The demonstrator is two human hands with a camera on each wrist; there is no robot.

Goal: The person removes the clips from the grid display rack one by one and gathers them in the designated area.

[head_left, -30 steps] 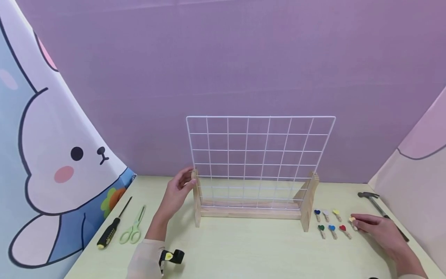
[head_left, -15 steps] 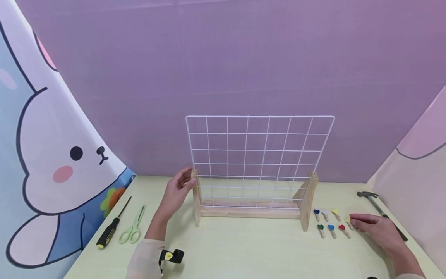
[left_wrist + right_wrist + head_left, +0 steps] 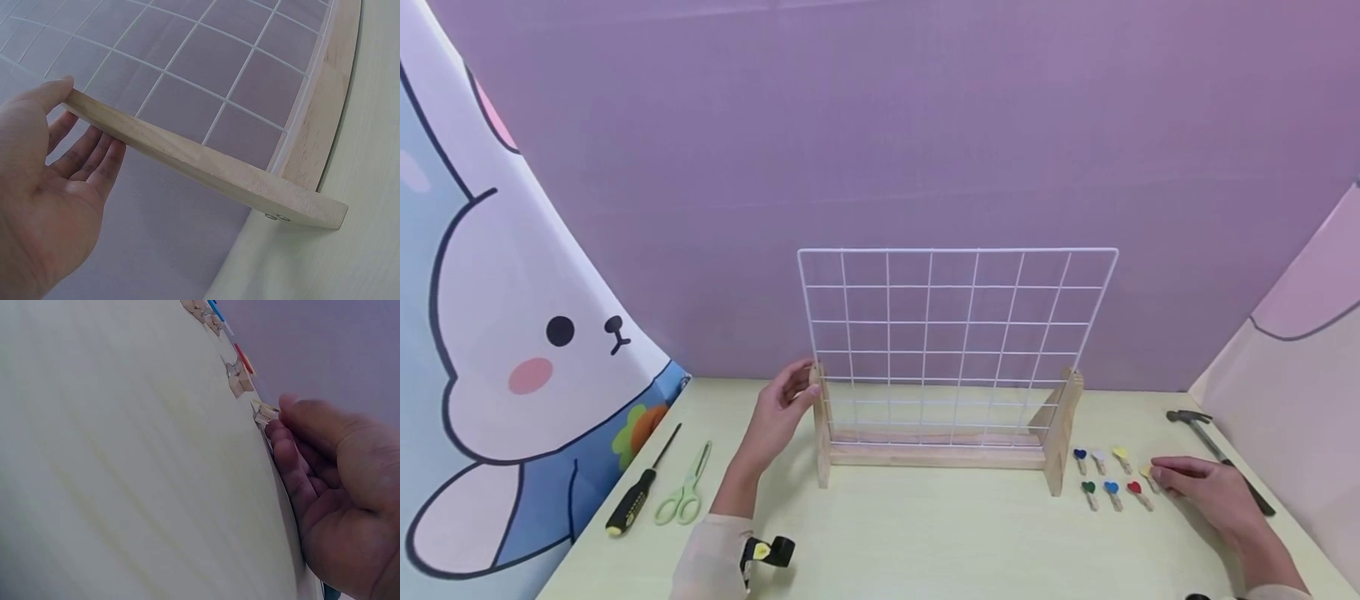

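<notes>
My left hand (image 3: 780, 410) grips the top of the left wooden upright (image 3: 187, 153) of a rack, thumb on one side and fingers on the other. A white wire grid (image 3: 930, 321) stands in that rack, leaning back between two pale wooden uprights. Off to the right, my right hand (image 3: 1213, 492) pinches a small wooden clothespin (image 3: 1147, 477) with a pale yellow heart between thumb and fingers, low at the table. Beside it lie several similar heart clothespins in two rows, among them a red one (image 3: 1138, 493), a blue one (image 3: 1112, 493) and a green one (image 3: 1089, 493).
A hammer (image 3: 1221, 458) lies at the right table edge, just beyond my right hand. On the left rest a black and yellow screwdriver (image 3: 638, 492) and green scissors (image 3: 683, 496). A purple cloth (image 3: 880, 125) hangs behind the table.
The pinched yellow-heart clothespin has shifted slightly left, toward the others, and its heart shows more plainly. My left hand keeps its grip on the upright.
</notes>
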